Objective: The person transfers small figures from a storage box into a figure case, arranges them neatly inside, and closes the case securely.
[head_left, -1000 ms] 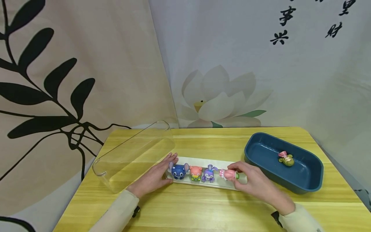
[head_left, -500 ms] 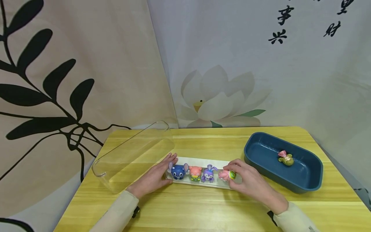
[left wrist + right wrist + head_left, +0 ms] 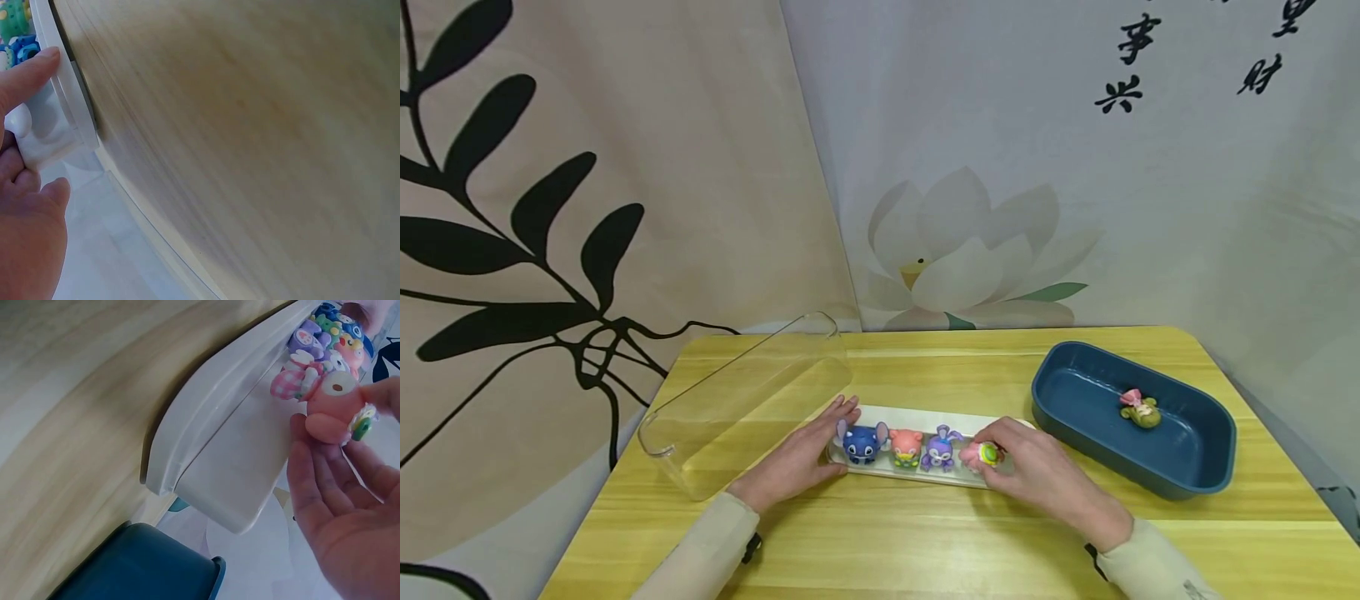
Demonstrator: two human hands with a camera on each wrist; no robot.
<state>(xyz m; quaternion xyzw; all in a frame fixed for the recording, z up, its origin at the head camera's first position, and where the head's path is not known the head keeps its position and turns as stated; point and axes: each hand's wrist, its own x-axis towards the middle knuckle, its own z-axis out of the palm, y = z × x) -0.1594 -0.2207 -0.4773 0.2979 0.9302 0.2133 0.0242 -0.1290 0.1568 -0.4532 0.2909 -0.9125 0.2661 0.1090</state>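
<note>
A long white display base [image 3: 917, 415] lies on the table, bearing a row of small toy figurines. From the left stand a blue big-eared figurine [image 3: 861, 443], an orange-pink figurine [image 3: 906, 448] and a purple rabbit figurine [image 3: 940, 452]. My left hand [image 3: 797, 458] holds the base's left end, thumb at the front edge and fingers at the back. My right hand [image 3: 1048, 475] pinches a pink figurine [image 3: 976, 455] between thumb and fingers, right of the rabbit and over the base. In the right wrist view this pink figurine [image 3: 334, 403] is tilted, close against its neighbours.
A clear plastic cover [image 3: 752, 408] lies at the left of the wooden table [image 3: 880, 542], behind my left arm. On the right stands a dark blue basin [image 3: 1082, 392], with a green figurine [image 3: 1142, 412] with a pink bow lying in it.
My right hand has moved left along the base with the pink figurine, turning it so its green-and-yellow part faces up more. The left hand and the other figurines stay put.
</note>
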